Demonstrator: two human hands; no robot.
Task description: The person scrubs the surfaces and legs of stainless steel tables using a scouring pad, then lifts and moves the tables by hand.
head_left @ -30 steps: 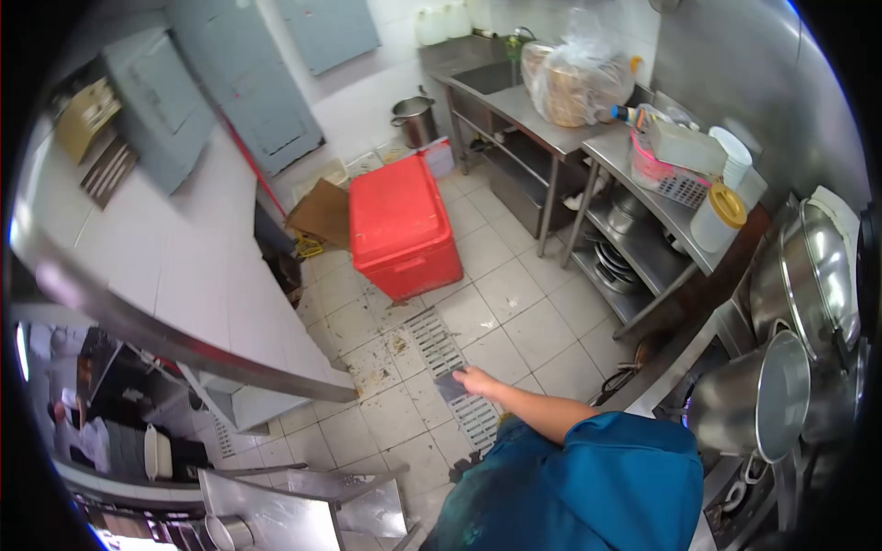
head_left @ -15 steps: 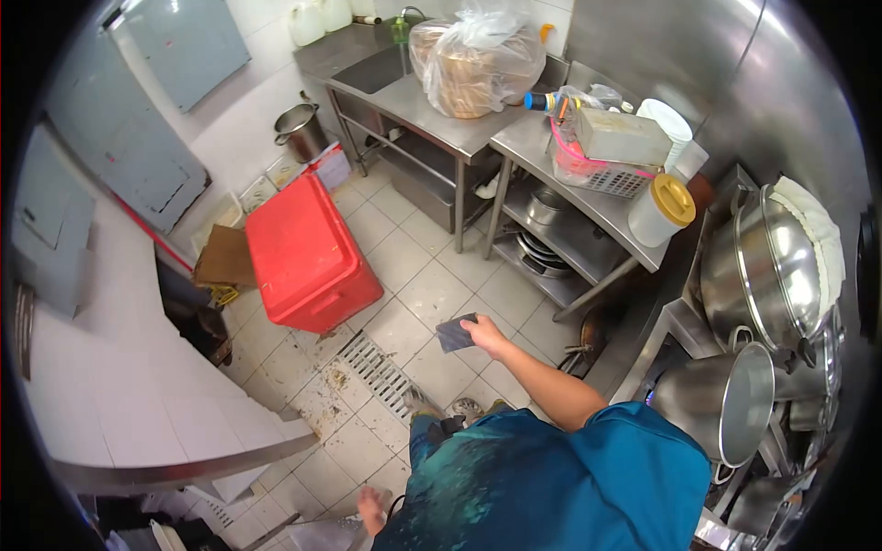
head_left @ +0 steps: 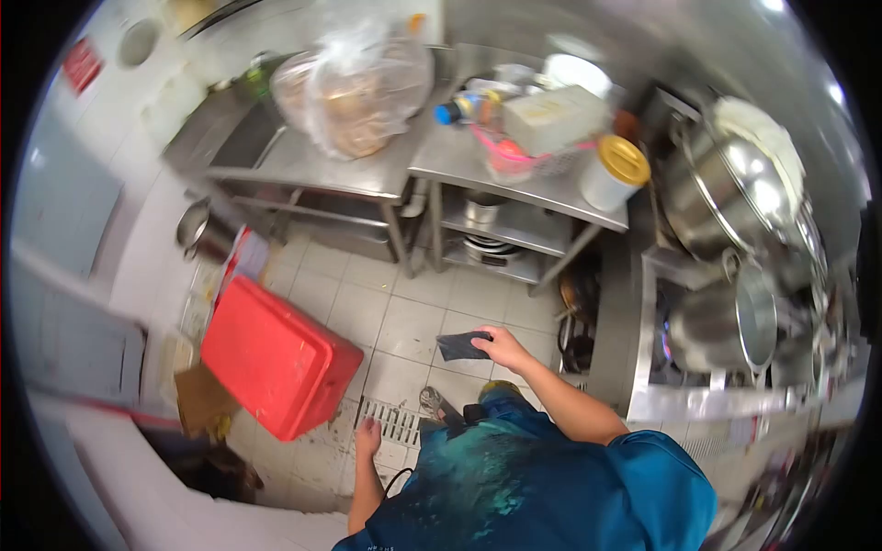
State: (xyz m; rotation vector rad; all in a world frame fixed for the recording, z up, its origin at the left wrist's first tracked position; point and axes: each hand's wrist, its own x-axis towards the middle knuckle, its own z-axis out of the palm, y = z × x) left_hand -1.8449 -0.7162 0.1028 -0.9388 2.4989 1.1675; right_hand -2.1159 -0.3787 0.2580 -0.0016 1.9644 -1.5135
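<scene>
My right hand point(head_left: 501, 347) is closed on a flat dark rectangular object point(head_left: 464, 346), held by one end above the tiled floor. What this object is cannot be made out. Lower down and to the left, my left hand point(head_left: 367, 439) hangs at my side over the floor drain grate point(head_left: 393, 421). Its fingers are small and blurred, and nothing can be seen in them. A red cooler box point(head_left: 271, 358) stands on the floor to the left of both hands.
Ahead are steel tables point(head_left: 524, 184) with a bagged bundle point(head_left: 354, 101), a pink basket point(head_left: 505, 158) and a yellow-lidded tub point(head_left: 616, 173). To the right, a pot point(head_left: 717, 326) sits on a stove with a flame. A bucket point(head_left: 204, 231) stands at the left wall.
The view has turned rightward, so the stove and tables sit nearer the centre. My left hand has come into view. The dark object stays in my right hand.
</scene>
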